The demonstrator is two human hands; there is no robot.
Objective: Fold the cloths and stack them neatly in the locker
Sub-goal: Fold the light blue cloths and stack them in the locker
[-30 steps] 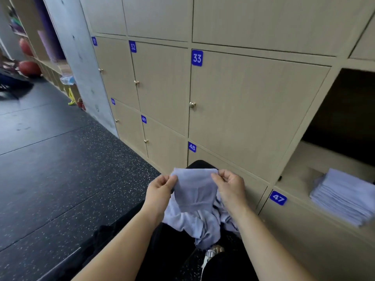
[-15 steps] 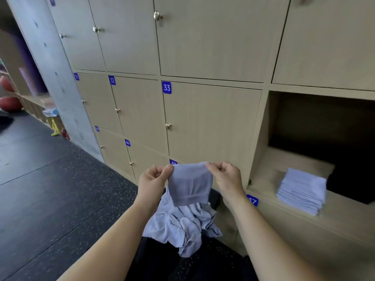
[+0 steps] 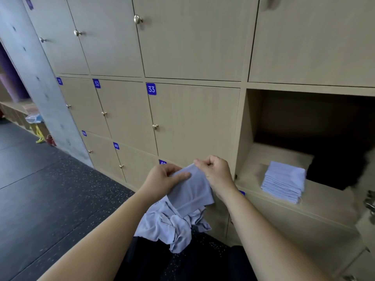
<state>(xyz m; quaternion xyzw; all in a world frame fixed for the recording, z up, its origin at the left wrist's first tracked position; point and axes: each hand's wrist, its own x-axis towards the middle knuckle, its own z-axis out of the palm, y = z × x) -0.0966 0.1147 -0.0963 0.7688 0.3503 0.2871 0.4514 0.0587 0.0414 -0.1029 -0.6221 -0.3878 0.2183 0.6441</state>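
I hold a pale lilac cloth (image 3: 189, 189) in front of me, folded over and hanging down. My left hand (image 3: 162, 179) grips its upper left edge with the thumb laid across the fabric. My right hand (image 3: 216, 173) pinches its top right corner. Below it a crumpled heap of the same lilac cloths (image 3: 172, 224) lies on my lap. To the right, the open locker (image 3: 251, 159) holds a neat stack of folded lilac cloths (image 3: 284, 181) on its shelf.
A dark object (image 3: 332, 167) fills the back right of the open locker beside the stack. Closed wooden locker doors numbered 31, 32 and 33 (image 3: 192, 122) cover the wall ahead. Dark speckled floor (image 3: 50, 195) lies to the left. A grey pillar (image 3: 40, 78) stands at left.
My view has swung up and to the right, so the open locker and its stack show more fully. My hands have come closer together on the cloth, and the left thumb now lies across it.
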